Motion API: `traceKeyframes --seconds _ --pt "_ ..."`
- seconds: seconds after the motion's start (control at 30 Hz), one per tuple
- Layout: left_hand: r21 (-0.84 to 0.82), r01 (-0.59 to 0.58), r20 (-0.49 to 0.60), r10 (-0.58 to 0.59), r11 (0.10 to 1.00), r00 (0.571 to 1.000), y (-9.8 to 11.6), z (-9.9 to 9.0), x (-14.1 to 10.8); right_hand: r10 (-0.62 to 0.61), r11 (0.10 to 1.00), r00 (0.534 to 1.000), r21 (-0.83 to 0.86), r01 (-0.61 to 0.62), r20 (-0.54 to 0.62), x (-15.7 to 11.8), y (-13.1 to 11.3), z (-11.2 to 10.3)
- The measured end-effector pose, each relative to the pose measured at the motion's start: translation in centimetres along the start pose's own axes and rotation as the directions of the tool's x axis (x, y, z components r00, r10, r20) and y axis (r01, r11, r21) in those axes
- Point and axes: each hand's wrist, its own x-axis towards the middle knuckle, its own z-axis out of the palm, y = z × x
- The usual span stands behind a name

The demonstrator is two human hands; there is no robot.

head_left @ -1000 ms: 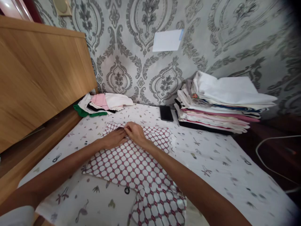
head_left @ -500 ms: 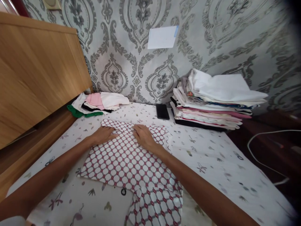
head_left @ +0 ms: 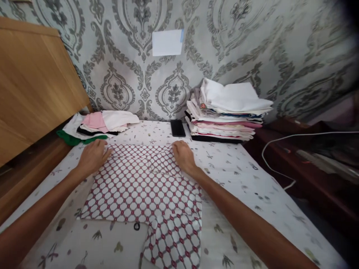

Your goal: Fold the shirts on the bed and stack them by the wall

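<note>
A white garment with a red and grey lattice pattern (head_left: 140,186) lies spread on the printed sheet, one part reaching toward the near edge of the view. At its far left corner is my left hand (head_left: 94,155), fingers bent, thumb apart on the cloth's edge. My right hand (head_left: 183,155) rests at the far right corner, its fingers curled down onto the cloth edge. Whether either hand pinches the fabric is hard to make out.
Behind stand a tall stack of folded clothes (head_left: 227,112), a black phone (head_left: 177,128) and a smaller clothes pile (head_left: 103,121). A wooden cabinet (head_left: 39,86) is at the left; a white cable (head_left: 266,149) hangs at the right. Patterned wallpaper backs the scene.
Both hands have moved apart, from the middle of the garment's far edge to its two far corners. That edge now lies flatter and straighter. The view has turned slightly right.
</note>
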Motion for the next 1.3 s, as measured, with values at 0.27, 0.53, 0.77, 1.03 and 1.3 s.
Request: traceKeyframes --seconds 0.27,0.53,0.77,1.03,1.3 --pt "-0.330 -0.219 -0.008 0.230 0.918 0.973 3.7 3.7 2.0 0.396 0.918 0.917 -0.053 -0.393 0.048 2.6 2.7 -0.7" --pt "-0.161 -0.176 0.179 0.204 0.971 0.962 3.5 6.7 1.5 0.452 0.892 0.892 0.005 -0.452 0.005 3.3 4.1 1.4" --pt "-0.120 -0.169 0.174 0.188 0.978 0.967 3.7 6.4 1.4 0.392 0.920 0.919 0.014 -0.392 -0.037 3.0 4.2 1.2" --pt "-0.153 -0.171 0.247 0.205 0.973 0.947 3.1 6.0 0.8 -0.263 0.952 0.951 -0.116 0.283 0.164 1.2 3.5 3.9" --pt "-0.003 0.068 0.306 -0.064 0.998 0.950 -2.6 4.2 -0.5 -0.026 0.988 0.969 -0.143 0.063 0.246 0.4 4.4 2.7"
